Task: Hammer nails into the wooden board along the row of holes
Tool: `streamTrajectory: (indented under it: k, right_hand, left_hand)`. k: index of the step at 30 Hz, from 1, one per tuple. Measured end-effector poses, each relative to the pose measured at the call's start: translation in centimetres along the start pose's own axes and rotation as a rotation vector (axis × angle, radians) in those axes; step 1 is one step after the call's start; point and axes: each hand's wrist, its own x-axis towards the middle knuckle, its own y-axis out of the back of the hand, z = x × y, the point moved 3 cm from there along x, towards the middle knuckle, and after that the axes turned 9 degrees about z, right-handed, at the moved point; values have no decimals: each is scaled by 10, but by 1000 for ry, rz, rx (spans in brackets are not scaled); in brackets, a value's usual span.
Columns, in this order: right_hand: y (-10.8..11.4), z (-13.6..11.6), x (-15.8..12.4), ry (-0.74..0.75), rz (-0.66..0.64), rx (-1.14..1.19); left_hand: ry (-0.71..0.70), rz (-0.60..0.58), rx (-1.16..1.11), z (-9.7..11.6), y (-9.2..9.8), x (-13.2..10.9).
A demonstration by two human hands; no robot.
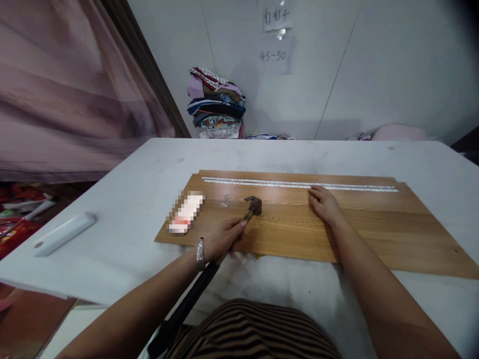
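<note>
My left hand [222,239] is wrapped round the handle of a hammer [253,204], close to its rusty head, which hovers just over a wooden board [392,224]. The long dark handle runs back under my forearm. A row of small nail dots [288,219] crosses the board right of the hammer head. My right hand [325,203] lies flat on the board, fingers stretched toward a white measuring strip [299,184] along the far edge. A few loose nails [226,199] lie left of the hammer head.
The board rests on a white table [142,189]. A pixelated pink-and-white box [186,213] sits on the board's left end. A white bar-shaped object [63,232] lies near the table's left edge. Folded clothes [216,102] are stacked against the wall behind.
</note>
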Motion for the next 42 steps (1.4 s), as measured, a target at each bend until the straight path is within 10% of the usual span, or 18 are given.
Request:
streamTrajectory:
  k: [42]
  right_hand:
    - [-4,10,-1,1,36,45]
  left_hand:
    - [-13,-12,-35,-3,1,0]
